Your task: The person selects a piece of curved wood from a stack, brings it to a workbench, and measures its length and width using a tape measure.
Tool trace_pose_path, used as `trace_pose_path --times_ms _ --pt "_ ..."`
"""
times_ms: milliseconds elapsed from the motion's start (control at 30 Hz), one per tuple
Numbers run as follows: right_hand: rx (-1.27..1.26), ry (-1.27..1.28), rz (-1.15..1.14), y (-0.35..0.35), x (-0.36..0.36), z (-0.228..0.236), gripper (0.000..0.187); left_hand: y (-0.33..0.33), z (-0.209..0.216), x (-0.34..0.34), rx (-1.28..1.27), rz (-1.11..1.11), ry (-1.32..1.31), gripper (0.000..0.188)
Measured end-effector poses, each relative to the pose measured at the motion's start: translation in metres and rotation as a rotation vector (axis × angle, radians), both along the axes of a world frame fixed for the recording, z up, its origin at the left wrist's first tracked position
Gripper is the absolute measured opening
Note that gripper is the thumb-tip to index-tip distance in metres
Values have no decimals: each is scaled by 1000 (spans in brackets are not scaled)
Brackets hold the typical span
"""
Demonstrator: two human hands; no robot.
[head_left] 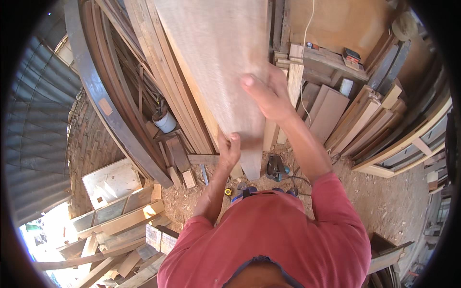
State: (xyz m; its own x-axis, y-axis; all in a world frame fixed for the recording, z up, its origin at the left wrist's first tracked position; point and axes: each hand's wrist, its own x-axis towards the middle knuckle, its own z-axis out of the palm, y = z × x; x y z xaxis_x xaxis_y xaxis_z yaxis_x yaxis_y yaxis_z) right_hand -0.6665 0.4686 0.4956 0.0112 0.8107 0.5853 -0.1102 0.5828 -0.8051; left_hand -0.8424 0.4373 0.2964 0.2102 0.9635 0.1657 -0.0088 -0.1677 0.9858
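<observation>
A wide, pale wooden board stretches from the top of the view down toward my body, its near end narrower. My left hand is closed on the board's left edge close to that near end, thumb on the upper face. Further up, my right hand grips the right edge with its thumb across the face. That hand is slightly blurred, and its fingertips are partly hidden. Below the board, a black and teal power tool with a cable sits on the shaving-covered floor. A small yellow tape measure shows near my waist.
Long planks lean at left, beside a curved dark beam and a white bucket holding tools. Boards stand stacked at right near a window-like wooden frame. Scrap timber lies piled at lower left. A white cord hangs at upper right.
</observation>
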Motion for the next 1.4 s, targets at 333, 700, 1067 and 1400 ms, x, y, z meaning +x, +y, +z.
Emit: trace_pose_path --times_ms 333,700,1067,1400 --pt "183 107 -228 -46 55 37 34 -11 87 73 254 -30 -174 68" --pt "154 0 -639 -41 120 -3 42 -11 154 66 474 -332 -452 66" --pt "69 125 -706 -15 162 -9 63 -110 287 80 159 -1674 -1484 64" --pt "-116 -220 -1139 -2 189 -39 53 -41 207 93 226 -947 -960 56"
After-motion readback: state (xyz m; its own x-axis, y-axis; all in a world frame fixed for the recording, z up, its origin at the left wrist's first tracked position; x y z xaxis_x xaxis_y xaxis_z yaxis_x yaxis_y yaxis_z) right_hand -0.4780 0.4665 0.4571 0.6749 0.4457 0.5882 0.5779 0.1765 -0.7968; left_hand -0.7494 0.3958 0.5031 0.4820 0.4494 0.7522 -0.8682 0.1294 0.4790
